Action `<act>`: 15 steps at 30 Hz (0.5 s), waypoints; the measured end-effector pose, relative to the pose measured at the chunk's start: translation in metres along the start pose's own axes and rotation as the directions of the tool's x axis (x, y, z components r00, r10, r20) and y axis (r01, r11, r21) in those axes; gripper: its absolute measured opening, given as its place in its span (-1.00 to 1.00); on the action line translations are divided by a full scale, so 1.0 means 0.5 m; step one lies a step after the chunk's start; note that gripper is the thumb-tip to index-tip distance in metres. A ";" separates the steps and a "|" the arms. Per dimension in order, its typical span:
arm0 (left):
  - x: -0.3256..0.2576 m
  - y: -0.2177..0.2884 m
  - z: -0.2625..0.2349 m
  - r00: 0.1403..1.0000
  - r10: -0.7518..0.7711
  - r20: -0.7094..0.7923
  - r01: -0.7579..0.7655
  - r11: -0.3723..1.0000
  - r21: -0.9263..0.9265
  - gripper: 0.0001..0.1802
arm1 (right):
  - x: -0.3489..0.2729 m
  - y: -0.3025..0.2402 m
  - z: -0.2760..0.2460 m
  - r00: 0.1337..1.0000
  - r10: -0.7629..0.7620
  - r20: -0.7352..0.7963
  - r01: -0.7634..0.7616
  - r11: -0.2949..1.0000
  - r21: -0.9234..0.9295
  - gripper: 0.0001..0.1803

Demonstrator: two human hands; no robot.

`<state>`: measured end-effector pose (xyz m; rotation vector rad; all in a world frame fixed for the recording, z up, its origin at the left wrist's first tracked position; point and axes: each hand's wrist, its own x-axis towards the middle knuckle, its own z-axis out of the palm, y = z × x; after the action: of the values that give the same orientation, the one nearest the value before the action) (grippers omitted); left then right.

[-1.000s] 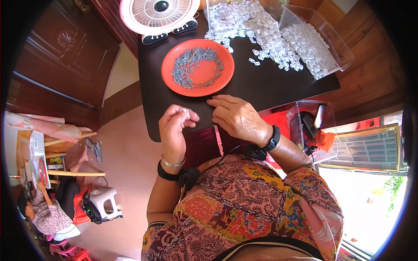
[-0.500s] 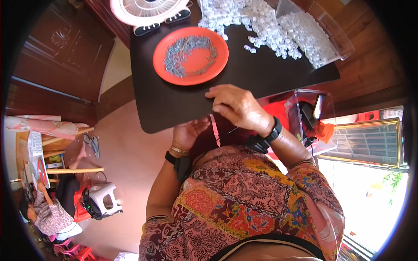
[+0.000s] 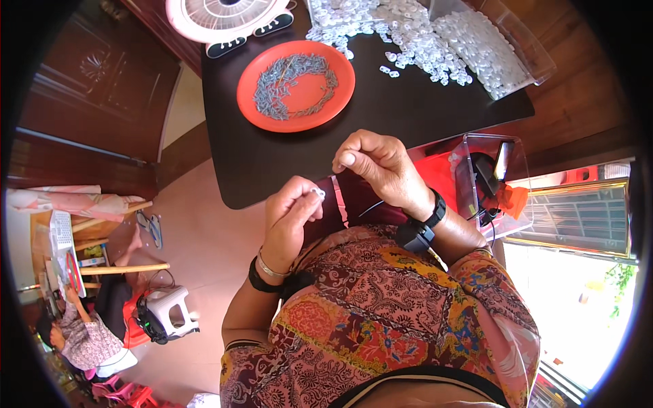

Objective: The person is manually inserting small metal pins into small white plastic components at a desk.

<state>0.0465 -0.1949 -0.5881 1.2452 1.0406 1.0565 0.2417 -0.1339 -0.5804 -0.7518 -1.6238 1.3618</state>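
My left hand point(image 3: 291, 216) is raised near the front edge of the dark table point(image 3: 381, 115), its fingertips pinched on a small clear plastic piece point(image 3: 318, 193). My right hand point(image 3: 377, 163) hovers just to the right of it, fingers curled with thumb and forefinger pressed together; whether it holds something tiny I cannot tell. An orange plate point(image 3: 296, 85) with a ring of small grey metal parts lies further back on the table. A heap of clear plastic pieces point(image 3: 408, 34) spreads over the far right of the table.
A clear plastic tub point(image 3: 517, 47) lies at the table's far right corner, spilling pieces. A white fan point(image 3: 228, 13) stands at the far edge. A clear box with dark items point(image 3: 490, 180) sits by my right wrist. Another person point(image 3: 81, 333) sits low at the left.
Both hands have lifted off the table's front edge toward me. My left hand now holds a small clear piece up in its fingertips, and the right hand has closed in beside it.
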 end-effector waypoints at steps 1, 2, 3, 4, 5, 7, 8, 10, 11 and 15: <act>0.006 0.009 0.008 1.000 0.006 0.008 -0.007 1.000 0.003 -0.84 | 0.001 -0.008 0.000 1.000 0.022 0.010 -0.022 1.000 0.022 -0.79; 0.008 0.017 0.017 0.998 0.056 -0.036 -0.057 0.998 -0.027 -0.84 | 0.000 -0.011 0.003 1.000 0.015 0.005 -0.015 1.000 0.021 -0.79; 0.011 0.021 0.024 0.991 0.104 -0.081 -0.109 0.993 -0.054 -0.84 | 0.000 -0.014 0.006 1.000 0.024 0.009 -0.024 0.997 0.078 -0.79; 0.013 0.022 0.030 0.990 0.111 -0.091 -0.115 0.993 -0.038 -0.82 | 0.001 -0.016 0.007 0.999 0.032 0.014 -0.033 0.990 0.136 -0.80; 0.016 0.025 0.035 0.990 0.113 -0.086 -0.117 0.993 -0.034 -0.82 | 0.002 -0.015 0.007 0.999 0.032 0.021 -0.035 0.989 0.146 -0.80; 0.020 0.031 0.042 0.982 0.157 -0.100 -0.154 0.987 0.041 -0.80 | 0.001 -0.016 0.005 0.999 0.024 0.027 -0.028 0.987 0.155 -0.81; 0.023 0.032 0.044 0.983 0.158 -0.097 -0.155 0.987 0.046 -0.80 | 0.001 -0.017 0.005 0.999 0.019 0.037 -0.025 0.986 0.164 -0.82; 0.027 0.031 0.045 0.982 0.157 -0.103 -0.153 0.987 0.045 -0.80 | 0.001 -0.017 0.006 0.999 0.019 0.035 -0.024 0.987 0.158 -0.82; 0.029 0.029 0.045 0.982 0.158 -0.100 -0.153 0.987 0.048 -0.80 | 0.000 -0.018 0.006 0.999 0.023 0.035 -0.028 0.989 0.148 -0.83; 0.033 0.026 0.047 0.980 0.177 -0.095 -0.173 0.984 0.050 -0.80 | 0.000 -0.012 0.012 1.000 -0.009 0.012 0.008 0.994 0.111 -0.83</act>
<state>0.0724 -0.1832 -0.5744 1.3488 1.0471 1.2483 0.2369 -0.1382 -0.5746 -0.6709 -1.5459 1.4409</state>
